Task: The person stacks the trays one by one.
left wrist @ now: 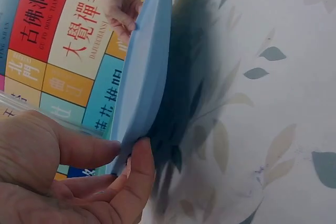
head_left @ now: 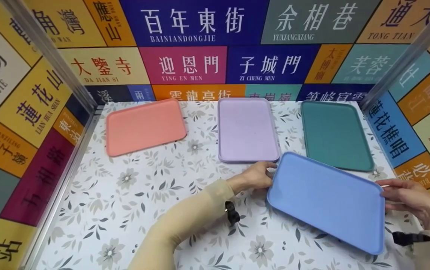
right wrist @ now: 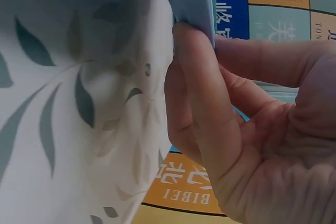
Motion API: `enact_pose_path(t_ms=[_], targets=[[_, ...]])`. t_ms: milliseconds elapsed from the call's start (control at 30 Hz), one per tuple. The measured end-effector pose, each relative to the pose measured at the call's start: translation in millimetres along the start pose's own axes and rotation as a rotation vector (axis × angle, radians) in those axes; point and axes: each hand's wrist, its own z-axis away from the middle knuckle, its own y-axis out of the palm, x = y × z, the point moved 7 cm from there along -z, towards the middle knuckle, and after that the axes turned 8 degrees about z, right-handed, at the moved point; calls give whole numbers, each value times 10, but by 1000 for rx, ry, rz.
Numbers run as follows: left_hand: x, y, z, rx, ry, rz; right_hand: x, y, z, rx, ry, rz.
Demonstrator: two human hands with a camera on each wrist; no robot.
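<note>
A blue rectangular tray (head_left: 327,202) is held at a slant above the patterned surface, its underside shaded in the left wrist view. My left hand (head_left: 258,175) pinches its left edge between thumb and fingers. At the opposite end, my right hand (head_left: 410,197) grips the right edge, with fingers (right wrist: 202,87) under the rim and the thumb on the other face. In the head view the blue tray overlaps the near edge of a green tray (head_left: 337,135). A lilac tray (head_left: 248,131) lies just beyond my left hand.
A coral tray (head_left: 145,127) lies turned slightly at the back left. The white floral tabletop (head_left: 125,210) is bounded by panels with Chinese street names (head_left: 196,22) at the back and both sides. Metal frame posts (head_left: 59,60) stand at the corners.
</note>
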Motion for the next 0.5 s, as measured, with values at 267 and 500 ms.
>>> enact_pose_path(t_ms=[267,500], targets=[[-146,-162,-26,45,27,223,224,-27,-14,-40,-92,-109],[-269,-415,-55,43,37,330,524,-15,-91,-72,-173,-185]])
